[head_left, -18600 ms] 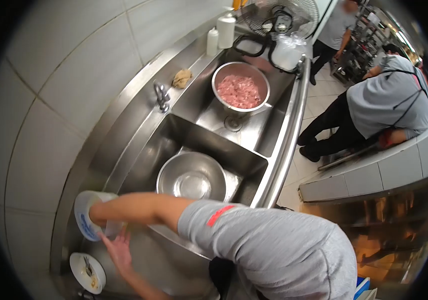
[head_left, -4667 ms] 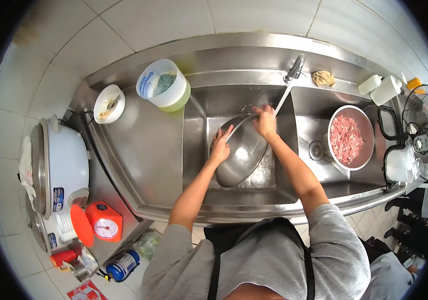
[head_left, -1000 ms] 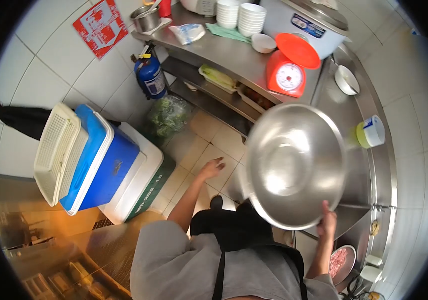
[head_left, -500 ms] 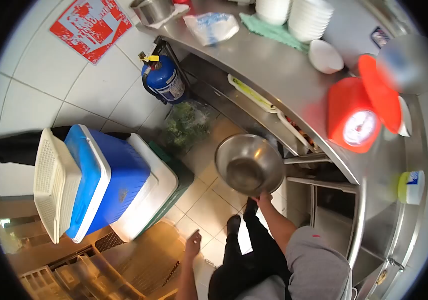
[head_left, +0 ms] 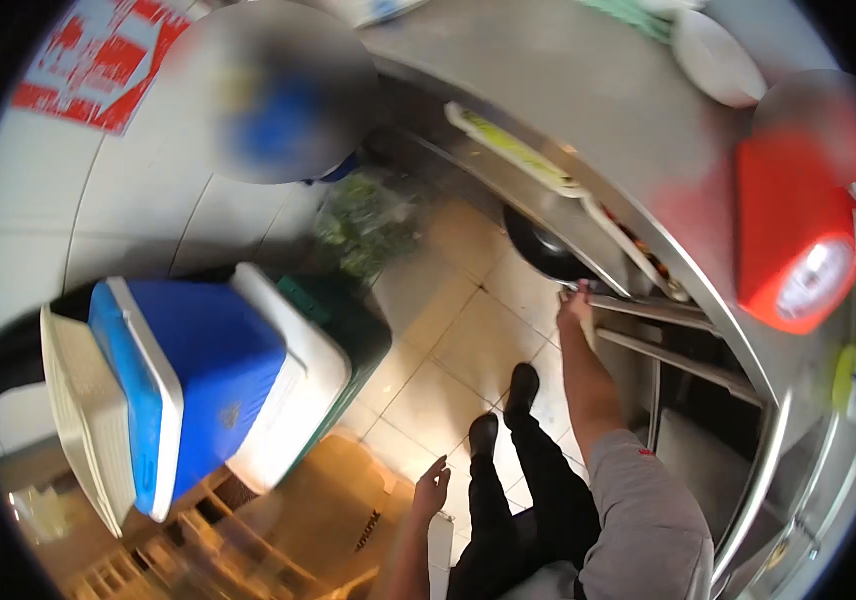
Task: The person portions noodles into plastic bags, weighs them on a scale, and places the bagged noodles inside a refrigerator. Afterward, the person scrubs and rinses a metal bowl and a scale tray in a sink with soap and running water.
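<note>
My right hand (head_left: 575, 302) reaches forward to the lower shelf of the steel counter, its fingers closed on the near rim of a round metal bowl (head_left: 538, 245). The bowl looks dark in the shade, and the shelf edge hides its far side. Below and to the left, my left hand (head_left: 432, 488) hangs in the air over the floor, fingers loosely apart and holding nothing.
A blue cooler box (head_left: 218, 370), with a cream basket (head_left: 78, 420) beside it, stands at left. A plastic bag of greens (head_left: 363, 225) lies on the floor. A red scale (head_left: 793, 230) and a white bowl (head_left: 716, 58) sit on the steel counter (head_left: 588, 110).
My right hand has carried the metal bowl from above the floor forward and right, partly beneath the counter shelf. My left hand has shifted slightly right. The view has turned and moved closer.
</note>
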`<move>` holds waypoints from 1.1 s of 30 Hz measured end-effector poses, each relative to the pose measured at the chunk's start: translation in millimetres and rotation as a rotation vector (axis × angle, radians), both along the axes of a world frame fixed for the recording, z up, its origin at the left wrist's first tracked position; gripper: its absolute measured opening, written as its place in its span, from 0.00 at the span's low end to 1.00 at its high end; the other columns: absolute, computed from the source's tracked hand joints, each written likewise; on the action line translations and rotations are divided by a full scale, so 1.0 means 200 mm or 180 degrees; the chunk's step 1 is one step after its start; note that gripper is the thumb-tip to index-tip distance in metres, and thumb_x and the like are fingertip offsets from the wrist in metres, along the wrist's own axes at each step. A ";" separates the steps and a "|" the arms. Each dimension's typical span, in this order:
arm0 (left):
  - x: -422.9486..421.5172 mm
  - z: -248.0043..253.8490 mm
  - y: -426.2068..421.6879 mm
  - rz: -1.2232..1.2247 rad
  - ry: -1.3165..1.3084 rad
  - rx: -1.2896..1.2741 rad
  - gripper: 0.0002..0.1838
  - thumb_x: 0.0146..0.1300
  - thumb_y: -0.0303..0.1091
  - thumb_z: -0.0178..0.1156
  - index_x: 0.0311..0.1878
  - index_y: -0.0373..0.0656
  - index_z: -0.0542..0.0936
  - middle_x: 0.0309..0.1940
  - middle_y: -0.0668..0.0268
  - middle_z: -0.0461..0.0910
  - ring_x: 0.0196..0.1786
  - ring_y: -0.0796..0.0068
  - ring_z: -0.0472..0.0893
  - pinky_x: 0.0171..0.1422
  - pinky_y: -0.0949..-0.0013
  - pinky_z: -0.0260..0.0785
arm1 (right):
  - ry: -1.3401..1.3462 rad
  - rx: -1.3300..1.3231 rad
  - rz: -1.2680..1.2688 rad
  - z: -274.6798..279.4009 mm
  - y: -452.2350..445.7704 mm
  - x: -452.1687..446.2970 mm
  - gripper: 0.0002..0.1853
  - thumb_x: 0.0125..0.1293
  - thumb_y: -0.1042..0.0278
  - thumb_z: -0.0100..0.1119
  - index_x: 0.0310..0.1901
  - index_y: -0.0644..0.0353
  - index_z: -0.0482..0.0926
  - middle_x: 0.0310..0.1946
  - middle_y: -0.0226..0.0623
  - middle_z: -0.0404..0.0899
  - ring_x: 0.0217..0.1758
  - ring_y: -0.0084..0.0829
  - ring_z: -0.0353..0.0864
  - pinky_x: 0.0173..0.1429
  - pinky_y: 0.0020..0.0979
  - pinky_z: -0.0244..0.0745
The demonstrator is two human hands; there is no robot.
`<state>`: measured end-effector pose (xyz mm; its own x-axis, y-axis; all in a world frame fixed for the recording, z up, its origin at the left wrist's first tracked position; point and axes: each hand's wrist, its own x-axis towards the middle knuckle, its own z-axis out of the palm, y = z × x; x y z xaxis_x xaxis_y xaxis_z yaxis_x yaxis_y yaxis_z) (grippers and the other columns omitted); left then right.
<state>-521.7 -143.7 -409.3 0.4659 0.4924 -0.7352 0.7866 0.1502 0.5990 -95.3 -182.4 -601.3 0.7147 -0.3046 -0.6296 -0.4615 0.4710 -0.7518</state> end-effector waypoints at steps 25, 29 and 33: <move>1.34 1.92 -1.35 -0.3422 -0.3786 -0.0525 0.22 0.68 0.40 0.42 0.59 0.35 0.64 0.55 0.49 0.68 0.59 0.58 0.69 0.61 0.67 0.59 | -0.2441 -0.1176 -0.0684 2.73 -1.65 -0.65 0.17 0.63 0.58 0.47 0.22 0.61 0.72 0.12 0.27 0.67 0.17 0.23 0.66 0.23 0.26 0.63; 1.45 1.60 -1.32 -0.3481 -0.3285 0.0276 0.16 0.65 0.39 0.49 0.46 0.35 0.75 0.40 0.54 0.79 0.43 0.66 0.79 0.48 0.71 0.68 | -0.0753 -0.4214 0.1688 2.43 -2.24 -0.53 0.14 0.61 0.58 0.49 0.32 0.61 0.78 0.26 0.47 0.78 0.32 0.48 0.76 0.38 0.39 0.70; 1.51 1.31 -0.99 -0.2953 -0.2480 0.0360 0.14 0.59 0.39 0.57 0.36 0.35 0.80 0.27 0.60 0.79 0.30 0.77 0.76 0.37 0.74 0.67 | -0.0874 -0.2960 0.2669 2.61 -2.62 -0.65 0.18 0.61 0.59 0.51 0.49 0.59 0.76 0.53 0.52 0.70 0.56 0.46 0.70 0.58 0.31 0.64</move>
